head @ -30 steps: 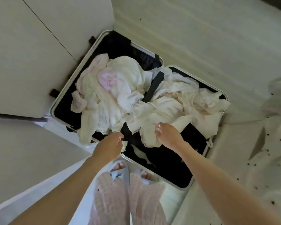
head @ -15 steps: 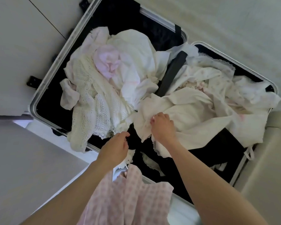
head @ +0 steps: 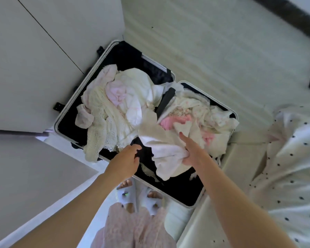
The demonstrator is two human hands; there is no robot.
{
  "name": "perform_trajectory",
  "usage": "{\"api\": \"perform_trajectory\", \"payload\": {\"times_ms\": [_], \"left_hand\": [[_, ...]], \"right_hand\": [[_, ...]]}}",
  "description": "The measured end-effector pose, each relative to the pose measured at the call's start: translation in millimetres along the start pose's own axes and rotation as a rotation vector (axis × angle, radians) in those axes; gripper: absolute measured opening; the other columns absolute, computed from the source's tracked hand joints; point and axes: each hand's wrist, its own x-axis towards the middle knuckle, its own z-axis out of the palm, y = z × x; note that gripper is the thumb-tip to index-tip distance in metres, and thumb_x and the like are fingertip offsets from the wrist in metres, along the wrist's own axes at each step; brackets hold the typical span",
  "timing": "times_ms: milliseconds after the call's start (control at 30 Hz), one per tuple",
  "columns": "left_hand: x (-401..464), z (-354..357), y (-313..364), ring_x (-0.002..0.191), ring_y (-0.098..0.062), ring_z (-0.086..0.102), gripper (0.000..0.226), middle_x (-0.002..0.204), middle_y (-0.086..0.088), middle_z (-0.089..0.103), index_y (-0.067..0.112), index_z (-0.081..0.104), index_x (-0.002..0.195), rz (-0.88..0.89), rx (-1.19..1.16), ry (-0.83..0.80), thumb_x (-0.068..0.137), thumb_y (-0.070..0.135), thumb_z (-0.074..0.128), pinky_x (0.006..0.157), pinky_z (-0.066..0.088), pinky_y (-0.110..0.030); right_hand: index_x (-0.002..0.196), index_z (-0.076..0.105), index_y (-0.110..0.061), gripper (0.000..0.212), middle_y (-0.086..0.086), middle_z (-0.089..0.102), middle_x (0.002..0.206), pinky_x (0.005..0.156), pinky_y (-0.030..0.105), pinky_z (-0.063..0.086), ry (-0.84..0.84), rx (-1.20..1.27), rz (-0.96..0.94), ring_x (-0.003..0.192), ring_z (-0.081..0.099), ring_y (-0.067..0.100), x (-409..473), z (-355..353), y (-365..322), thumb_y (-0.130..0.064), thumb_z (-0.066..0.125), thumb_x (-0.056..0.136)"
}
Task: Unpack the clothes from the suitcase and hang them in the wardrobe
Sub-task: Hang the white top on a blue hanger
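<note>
While the open suitcase (head: 64,115) lies on the floor beside the wardrobe (head: 34,59), heaped with pale clothes (head: 115,111), the right hand (head: 193,151) grips a white garment (head: 166,149) with curled fingers; the left hand (head: 127,160), loosely curled, holds nothing visible.

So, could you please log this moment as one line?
stage: unpacking | right hand: grips cream garment, lifting | left hand: at suitcase front edge, empty | hung: not shown
</note>
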Motion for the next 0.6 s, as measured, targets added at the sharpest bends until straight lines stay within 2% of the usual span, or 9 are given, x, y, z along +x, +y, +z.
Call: {"api": "perform_trajectory", "payload": {"times_ms": [67, 167, 267, 333, 367, 433, 500, 533, 600], "left_hand": [[-25.3, -16.1, 24.1, 0.113, -0.021, 0.052, 0.042, 0.133, -0.004, 0.044, 0.019, 0.036, 0.138, 0.036, -0.001, 0.013, 0.096, 0.019, 0.044, 0.096, 0.043, -0.036], [-61.8, -35.0, 52.1, 0.125, -0.018, 0.043, 0.052, 0.141, -0.001, 0.035, 0.024, 0.029, 0.142, 0.107, -0.007, 0.023, 0.095, 0.023, 0.049, 0.102, 0.038, -0.034], [-103.5, -53.5, 76.6, 0.136, -0.013, 0.029, 0.063, 0.151, 0.005, 0.022, 0.032, 0.02, 0.146, 0.201, -0.007, 0.04, 0.093, 0.029, 0.053, 0.109, 0.032, -0.036], [-138.6, -67.6, 94.1, 0.14, -0.012, 0.023, 0.068, 0.154, 0.009, 0.017, 0.035, 0.017, 0.146, 0.245, -0.05, 0.096, 0.091, 0.032, 0.056, 0.112, 0.029, -0.037], [-148.6, -71.0, 99.9, 0.14, -0.011, 0.022, 0.07, 0.154, 0.01, 0.017, 0.035, 0.017, 0.146, 0.26, -0.074, 0.12, 0.09, 0.033, 0.058, 0.112, 0.028, -0.036], [-185.4, -77.3, 114.0, 0.135, -0.008, 0.029, 0.07, 0.151, 0.009, 0.024, 0.034, 0.021, 0.145, 0.282, -0.149, 0.214, 0.088, 0.033, 0.061, 0.108, 0.03, -0.028], [-222.2, -85.3, 124.7, 0.118, -0.006, 0.04, 0.066, 0.136, 0.009, 0.037, 0.031, 0.028, 0.143, 0.274, -0.227, 0.309, 0.087, 0.03, 0.063, 0.097, 0.032, -0.02], [-238.7, -89.5, 129.5, 0.113, -0.007, 0.042, 0.063, 0.126, 0.009, 0.041, 0.031, 0.031, 0.142, 0.257, -0.232, 0.352, 0.087, 0.03, 0.062, 0.093, 0.034, -0.02], [-277.2, -99.1, 130.2, 0.106, -0.012, 0.047, 0.058, 0.115, 0.007, 0.047, 0.031, 0.036, 0.139, 0.21, -0.221, 0.435, 0.087, 0.034, 0.061, 0.091, 0.039, -0.025]], "right_hand": [[0.081, 0.059, -0.005, 0.025, 0.008, 0.065, 0.07, 0.048, 0.023, 0.052, -0.095, -0.082, 0.045, 0.066, 0.058, 0.022, -37.5, -7.5, -8.5, -0.029, 0.061, 0.09], [0.092, 0.061, -0.004, 0.013, 0.013, 0.066, 0.092, 0.076, 0.035, 0.052, -0.177, -0.32, 0.041, 0.081, 0.06, 0.027, -89.8, -13.3, -18.1, -0.012, 0.051, 0.093], [0.087, 0.059, 0.0, 0.016, 0.016, 0.061, 0.09, 0.079, 0.037, 0.048, -0.264, -0.467, -0.025, 0.08, 0.058, 0.027, -157.9, -14.5, -29.9, -0.003, 0.044, 0.094], [0.09, 0.06, 0.0, 0.014, 0.018, 0.061, 0.097, 0.096, 0.044, 0.047, -0.332, -0.572, -0.091, 0.091, 0.06, 0.03, -207.2, -11.9, -32.3, -0.004, 0.046, 0.093], [0.091, 0.06, -0.002, 0.012, 0.018, 0.062, 0.099, 0.097, 0.043, 0.048, -0.348, -0.61, -0.124, 0.092, 0.063, 0.029, -222.7, -8.5, -32.8, -0.005, 0.049, 0.092], [0.09, 0.06, -0.006, 0.011, 0.012, 0.064, 0.09, 0.077, 0.032, 0.057, -0.356, -0.688, -0.191, 0.077, 0.067, 0.022, -267.0, -3.3, -25.7, -0.009, 0.05, 0.092], [0.086, 0.06, -0.005, 0.016, 0.01, 0.063, 0.083, 0.065, 0.028, 0.055, -0.402, -0.772, -0.22, 0.072, 0.062, 0.019, -310.5, 4.1, -17.6, -0.009, 0.046, 0.094], [0.086, 0.059, -0.005, 0.018, 0.01, 0.062, 0.082, 0.062, 0.026, 0.054, -0.423, -0.804, -0.241, 0.072, 0.06, 0.019, -326.0, 8.3, -15.6, -0.008, 0.044, 0.095], [0.087, 0.06, -0.003, 0.02, 0.011, 0.063, 0.082, 0.071, 0.03, 0.053, -0.51, -0.845, -0.229, 0.072, 0.062, 0.019, -364.1, 18.9, -6.5, -0.006, 0.042, 0.095]]}}
